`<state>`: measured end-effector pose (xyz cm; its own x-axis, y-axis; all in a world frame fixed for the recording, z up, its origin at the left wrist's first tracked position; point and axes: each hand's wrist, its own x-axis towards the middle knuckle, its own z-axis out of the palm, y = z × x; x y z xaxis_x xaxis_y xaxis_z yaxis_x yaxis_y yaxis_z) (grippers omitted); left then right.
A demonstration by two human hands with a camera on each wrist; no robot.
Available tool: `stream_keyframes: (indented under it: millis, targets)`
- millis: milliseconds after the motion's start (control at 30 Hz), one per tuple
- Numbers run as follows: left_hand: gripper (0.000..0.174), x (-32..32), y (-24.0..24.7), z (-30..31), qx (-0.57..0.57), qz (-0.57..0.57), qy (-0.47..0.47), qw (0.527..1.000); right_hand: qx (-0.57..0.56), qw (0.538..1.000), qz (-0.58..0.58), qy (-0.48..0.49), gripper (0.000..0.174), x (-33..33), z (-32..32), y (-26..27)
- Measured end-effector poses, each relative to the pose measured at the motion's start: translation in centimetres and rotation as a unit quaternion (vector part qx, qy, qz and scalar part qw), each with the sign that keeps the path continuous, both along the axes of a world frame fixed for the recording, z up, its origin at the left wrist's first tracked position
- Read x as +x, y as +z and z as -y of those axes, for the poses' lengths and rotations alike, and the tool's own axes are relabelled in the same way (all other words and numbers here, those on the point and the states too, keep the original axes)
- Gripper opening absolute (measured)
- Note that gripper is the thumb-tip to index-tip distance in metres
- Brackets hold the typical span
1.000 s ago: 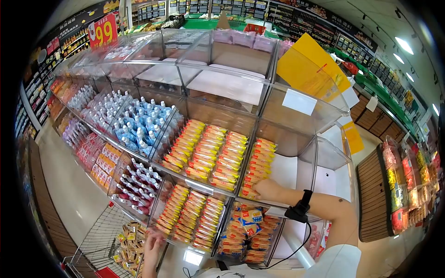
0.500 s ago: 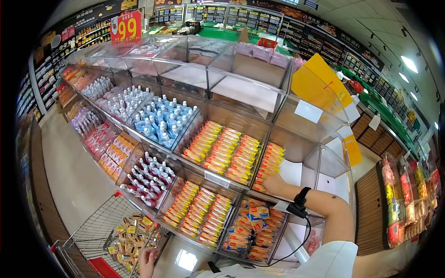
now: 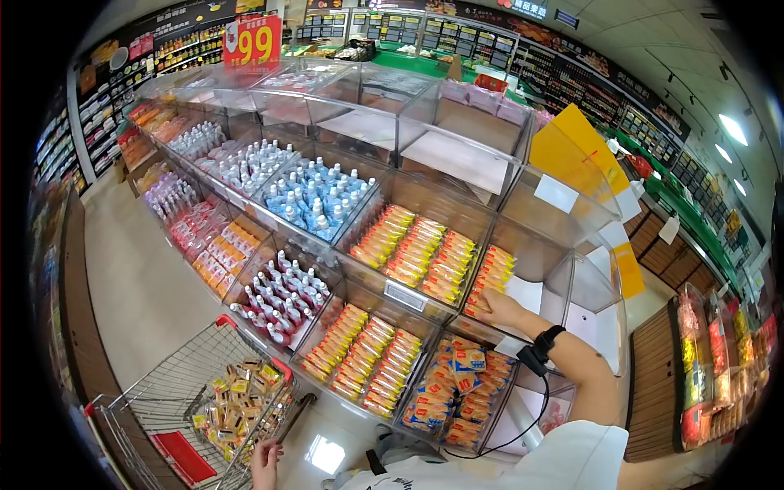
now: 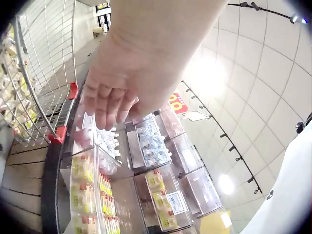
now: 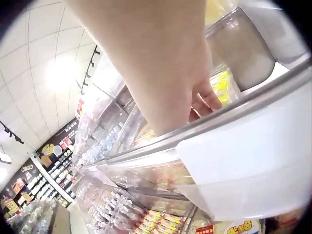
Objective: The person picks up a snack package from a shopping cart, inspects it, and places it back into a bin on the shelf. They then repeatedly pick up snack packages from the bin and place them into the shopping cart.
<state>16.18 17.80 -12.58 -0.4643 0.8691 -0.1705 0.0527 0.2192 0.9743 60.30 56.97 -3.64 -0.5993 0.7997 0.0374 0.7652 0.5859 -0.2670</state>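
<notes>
My right hand [image 3: 498, 309] reaches into an upper clear bin, at the near end of a row of yellow-and-orange snack packs [image 3: 496, 265]. In the right wrist view its fingers [image 5: 207, 100] bend down behind the bin's rim [image 5: 243, 105], beside a yellow pack [image 5: 222, 85]. Their lower part is hidden, so I cannot tell whether they grip a pack. My left hand [image 3: 265, 461] hangs low beside the shopping cart [image 3: 175, 376], holding nothing. Its fingers [image 4: 112, 109] are loosely bent in the left wrist view. Small yellow-and-brown packs [image 3: 241, 400] lie heaped in the cart.
Three rows of like packs [image 3: 420, 249] fill the bin to the left. Below are more packs [image 3: 359, 359] and a bin of orange-and-blue packs [image 3: 457, 380]. White-capped pouches [image 3: 318, 192] stand further left. A candy stand [image 3: 702, 359] is at the right.
The head view has shifted, so the bins sit further right and more of the cart shows. My right hand stays at the near end of the same row. The left hand hangs lower.
</notes>
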Motion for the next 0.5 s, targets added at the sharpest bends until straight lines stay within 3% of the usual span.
stream_keyframes:
  millis: [100,200,233,367,433,500]
  targets:
    - [0.012,-0.7,0.9,2.8,-0.068,-0.001,0.026,0.997,-0.06,0.995,0.074,-0.025,0.046,0.6,-2.6,-3.2]
    - [0.013,-2.3,-0.7,5.4,-0.031,0.038,0.021,0.999,-0.155,0.981,0.115,0.006,0.046,0.4,-3.7,-1.7]
    - [0.013,-2.9,-1.0,6.3,-0.026,0.029,0.027,0.999,-0.13,0.984,0.121,0.005,0.038,0.0,-3.3,-0.9]
    - [0.013,-5.1,-3.4,10.5,-0.002,0.005,0.07,0.998,0.01,0.989,-0.084,-0.123,0.019,-1.4,1.7,2.5]
    - [0.015,-6.4,-4.6,13.2,0.009,0.031,0.079,0.996,0.092,0.953,-0.227,-0.177,0.015,-3.1,6.4,3.8]
    - [0.021,-7.9,-5.4,15.7,0.019,0.09,0.063,0.994,0.13,0.932,-0.261,-0.216,0.013,-4.9,11.6,3.1]
